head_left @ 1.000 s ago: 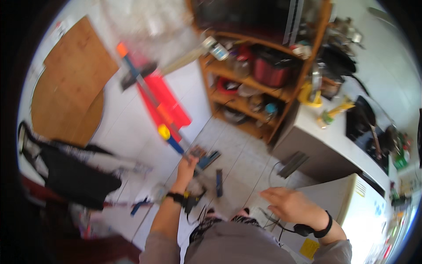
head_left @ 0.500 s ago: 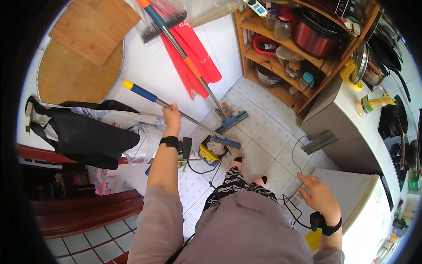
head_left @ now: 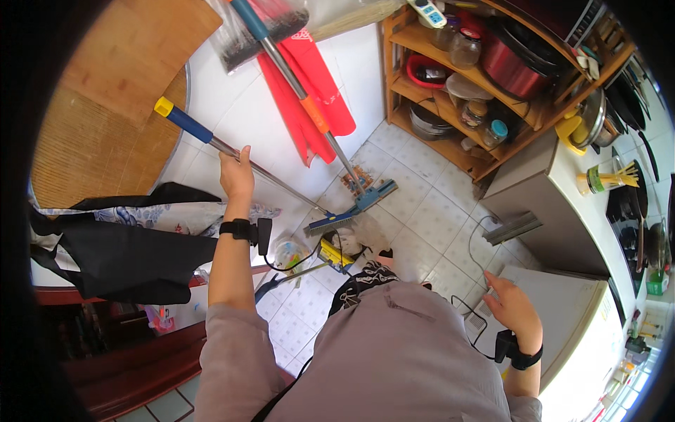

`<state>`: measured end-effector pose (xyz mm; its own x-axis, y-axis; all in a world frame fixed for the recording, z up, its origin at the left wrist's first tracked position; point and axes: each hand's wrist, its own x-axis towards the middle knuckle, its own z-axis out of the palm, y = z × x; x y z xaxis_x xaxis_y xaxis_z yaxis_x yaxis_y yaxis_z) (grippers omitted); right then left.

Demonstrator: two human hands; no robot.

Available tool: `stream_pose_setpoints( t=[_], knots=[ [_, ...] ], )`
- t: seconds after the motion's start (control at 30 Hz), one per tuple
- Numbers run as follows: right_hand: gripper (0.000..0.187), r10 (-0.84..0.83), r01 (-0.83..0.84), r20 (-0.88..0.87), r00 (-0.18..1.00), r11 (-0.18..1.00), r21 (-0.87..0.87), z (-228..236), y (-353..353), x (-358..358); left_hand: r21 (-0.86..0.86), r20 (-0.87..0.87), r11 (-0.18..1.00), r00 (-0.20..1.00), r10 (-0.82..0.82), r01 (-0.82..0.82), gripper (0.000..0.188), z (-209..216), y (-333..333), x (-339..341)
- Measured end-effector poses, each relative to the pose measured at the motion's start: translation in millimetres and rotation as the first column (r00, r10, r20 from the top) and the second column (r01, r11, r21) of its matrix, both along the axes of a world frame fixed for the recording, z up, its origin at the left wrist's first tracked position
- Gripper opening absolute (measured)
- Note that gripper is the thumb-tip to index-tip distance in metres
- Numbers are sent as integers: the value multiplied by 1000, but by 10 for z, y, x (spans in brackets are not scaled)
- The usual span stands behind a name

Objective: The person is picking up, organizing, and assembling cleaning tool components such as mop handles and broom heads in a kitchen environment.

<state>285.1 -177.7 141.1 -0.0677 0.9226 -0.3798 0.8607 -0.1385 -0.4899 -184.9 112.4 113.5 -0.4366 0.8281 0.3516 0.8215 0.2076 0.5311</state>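
Note:
My left hand [head_left: 237,174] is closed round the metal pole of a floor brush [head_left: 271,177]. Its blue grip with a yellow cap slants up to the left; the blue bristled head [head_left: 330,221] is down by the wall, close beside the head of a mop. That mop [head_left: 325,130] has an orange and grey pole and a blue head [head_left: 376,195]. Just below the brush head is a yellow and black dustpan [head_left: 336,254] with pale, crumpled stuff in it. My right hand [head_left: 517,306] holds nothing, fingers apart, over the white appliance.
A wooden shelf [head_left: 439,105] with jars and a red cooker stands at the far right. Below it, a counter [head_left: 562,190] runs along the right, near a white appliance [head_left: 555,316]. A black apron [head_left: 133,253] hangs at left. My feet stand on the tiled floor [head_left: 422,211].
My left hand has moved left and slightly up with the brush. The brush head has swung left, from before my feet towards the wall, and its bristles now show. My right hand has hardly moved.

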Motion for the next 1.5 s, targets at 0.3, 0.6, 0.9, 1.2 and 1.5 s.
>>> stream_pose_setpoints(
  t=[0.3,0.6,0.9,1.2,1.5],
  knots=[
    [48,11,-17,-63,998,996,-89,-185,580,-518,-120,73,988,992,103,-93,39,-902,363,-611],
    [47,-44,40,-19,999,988,-148,-315,874,-708,-282,29,902,936,350,-328,43,-2204,810,-1629],
    [47,-89,85,-22,996,988,-132,-245,877,-691,-643,625,730,709,327,230,41,-1555,640,-919],
    [46,-77,75,-11,997,993,-95,-278,906,-634,187,433,855,741,-513,483,64,-363,1968,372],
    [46,-293,288,-43,955,953,-91,-309,708,-341,349,850,555,-5,-527,755,32,139,2314,1432]
  ],
)
